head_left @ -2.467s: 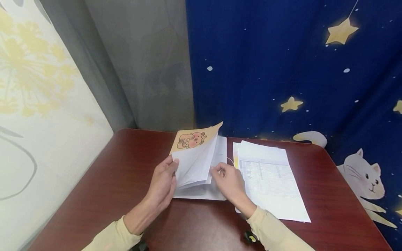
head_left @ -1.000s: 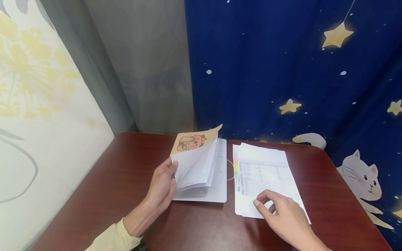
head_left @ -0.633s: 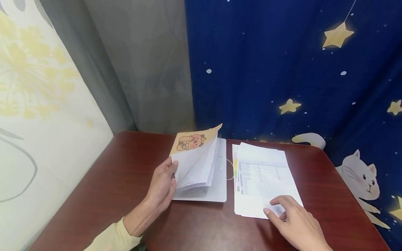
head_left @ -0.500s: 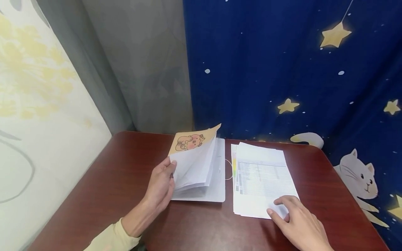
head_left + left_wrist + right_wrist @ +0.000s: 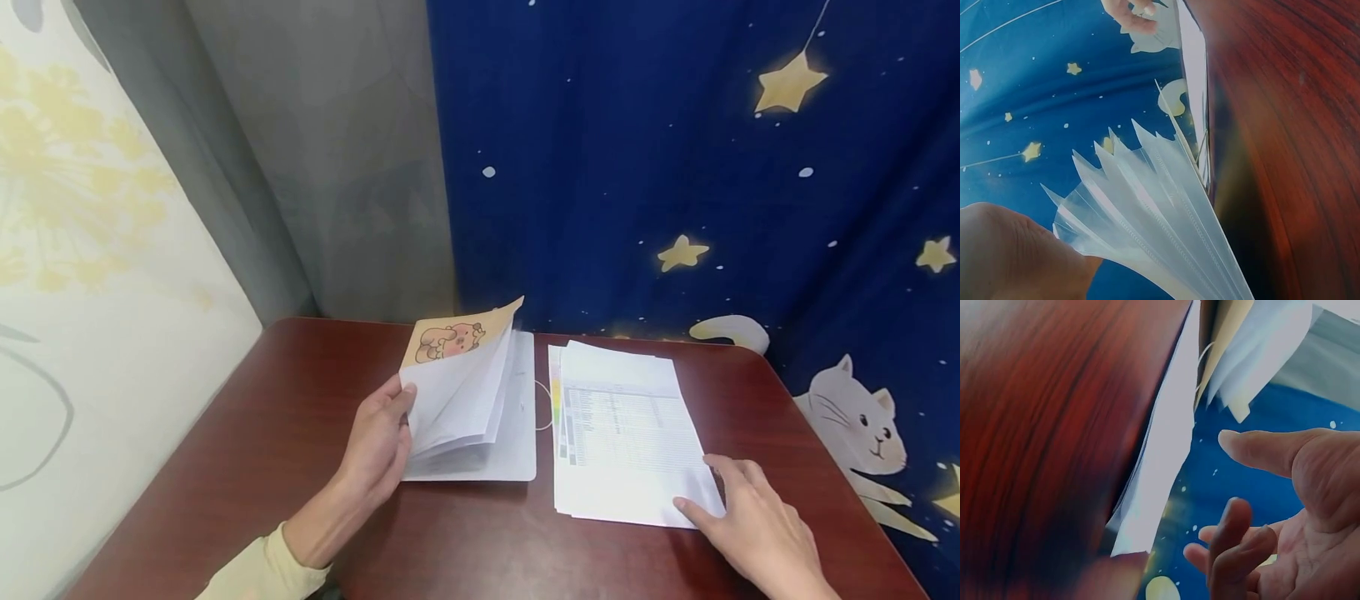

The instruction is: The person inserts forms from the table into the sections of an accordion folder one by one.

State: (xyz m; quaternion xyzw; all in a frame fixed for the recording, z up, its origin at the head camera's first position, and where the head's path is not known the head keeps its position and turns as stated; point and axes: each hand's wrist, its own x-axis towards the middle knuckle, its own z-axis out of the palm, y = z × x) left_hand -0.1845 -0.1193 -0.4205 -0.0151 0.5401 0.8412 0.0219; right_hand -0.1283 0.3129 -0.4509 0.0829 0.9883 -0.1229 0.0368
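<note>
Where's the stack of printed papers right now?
In the head view, the stack of papers lies on the reddish-brown table, to the right of the partly opened folder, with the right hand at its near right corner.

From here I am seeing a dark red, wood-grained counter. Behind it a blue curtain is hanging, and on it I am making out white dots, a yellow star dangling from a drawn line, and smaller yellow stars. A printed pale cat is peering past the counter's right edge, and a curved pale shape is showing near the far corner. Left of the blue, a grey curtain is hanging; beyond that, a white panel is bearing a yellow, flower-like print.
</note>
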